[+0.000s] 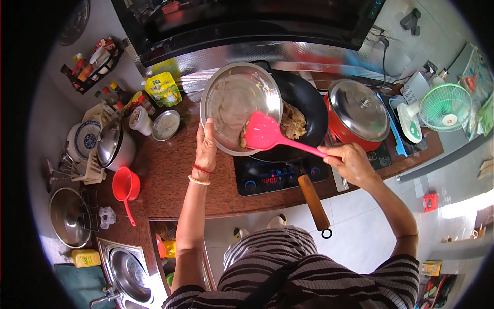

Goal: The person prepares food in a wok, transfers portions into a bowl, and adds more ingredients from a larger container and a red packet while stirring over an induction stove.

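Note:
My left hand (206, 148) grips the rim of a stainless steel bowl (235, 100), which is tilted over the left side of a black wok (308, 92). In my right hand (349, 162) is the handle of a pink spatula (264, 133); its blade lies over the lower inside of the bowl. A little brown food shows at the blade's left edge, and residue marks the bowl. More brownish cooked food (294, 121) lies in the wok, partly hidden by the bowl. The wok, with its wooden handle (314, 202) towards me, stands on a lit induction cooktop (251, 179).
A red pot (339, 127) with a steel lid stands right of the wok, near a green fan (445, 106). To the left are a small metal dish (166, 125), a red ladle (126, 183), a lidded pot (123, 150) and several bottles. A sink (129, 274) lies lower left.

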Motion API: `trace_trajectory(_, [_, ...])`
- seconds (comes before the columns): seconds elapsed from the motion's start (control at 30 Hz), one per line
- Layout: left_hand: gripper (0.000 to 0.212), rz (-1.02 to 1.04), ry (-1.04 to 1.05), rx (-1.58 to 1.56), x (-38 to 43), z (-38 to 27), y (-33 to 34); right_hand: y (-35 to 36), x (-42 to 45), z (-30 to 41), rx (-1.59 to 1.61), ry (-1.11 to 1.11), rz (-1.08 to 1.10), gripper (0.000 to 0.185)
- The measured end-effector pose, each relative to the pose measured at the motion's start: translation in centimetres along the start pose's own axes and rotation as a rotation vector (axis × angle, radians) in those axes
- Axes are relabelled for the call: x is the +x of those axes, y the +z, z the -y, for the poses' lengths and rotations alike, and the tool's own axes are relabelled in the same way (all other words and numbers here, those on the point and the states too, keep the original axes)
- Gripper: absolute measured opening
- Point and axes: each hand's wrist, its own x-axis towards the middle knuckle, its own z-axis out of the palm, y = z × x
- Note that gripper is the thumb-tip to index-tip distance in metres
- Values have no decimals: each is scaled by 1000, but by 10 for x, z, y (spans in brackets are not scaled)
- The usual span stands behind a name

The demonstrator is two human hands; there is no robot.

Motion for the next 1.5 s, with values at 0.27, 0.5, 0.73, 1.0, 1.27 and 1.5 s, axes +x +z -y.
trace_trajectory(0.27, [66,153,-234,-209,-5,6,7,31,7,6,430,201,137,25])
trace_trajectory(0.5, [68,200,-197,-166,-17,16,7,61,19,4,515,138,-58,27])
trace_trajectory(0.73, [61,124,-196,-119,-24,21,12,87,20,11,709,249,-87,30])
trace_trajectory(1.0, [63,138,-284,-197,-27,15,16,93,15,26,963,392,-122,32])
trace_trajectory(1.27, [69,5,-296,-351,-20,20,-15,66,-4,18,868,366,-307,29])
trace_trajectory(1.5, [66,-265,-234,-477,-56,43,-124,42,-11,-35,-54,192,-423,45])
